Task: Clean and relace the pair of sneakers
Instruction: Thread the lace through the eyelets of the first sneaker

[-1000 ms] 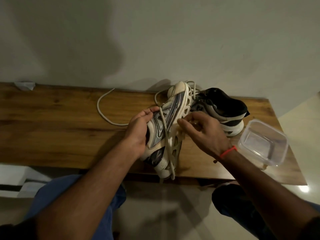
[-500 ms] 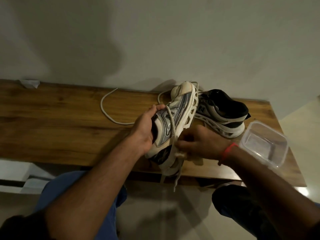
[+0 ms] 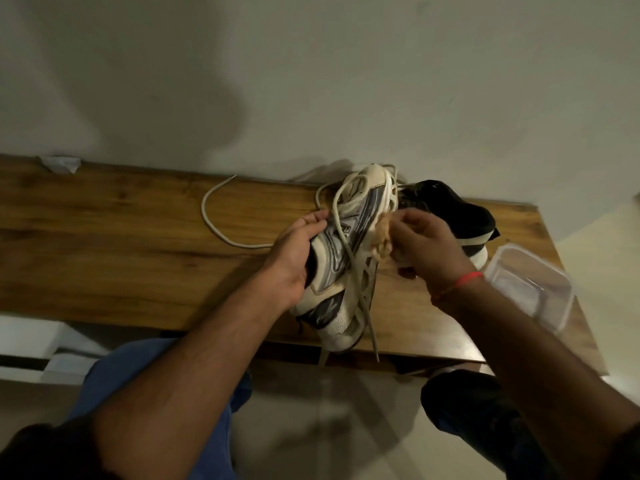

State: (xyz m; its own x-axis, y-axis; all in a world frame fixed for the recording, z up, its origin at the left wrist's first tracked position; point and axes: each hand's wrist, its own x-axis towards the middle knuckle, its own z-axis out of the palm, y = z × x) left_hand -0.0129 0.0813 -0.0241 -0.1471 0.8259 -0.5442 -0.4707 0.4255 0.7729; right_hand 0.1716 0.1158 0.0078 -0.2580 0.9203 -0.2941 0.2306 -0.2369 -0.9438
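On the wooden table, the left hand is gripping the tilted sneaker by its opening while the right hand is pinching a crumpled cloth against its sole edge.

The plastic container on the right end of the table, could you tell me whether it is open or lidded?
Open: the clear plastic container has no lid on it, and its inside bottom shows.

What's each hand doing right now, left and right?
Left hand: closed on the sneaker, steadying it on its side.
Right hand: closed, fingers pinching a small tan cloth against the sneaker's sole.
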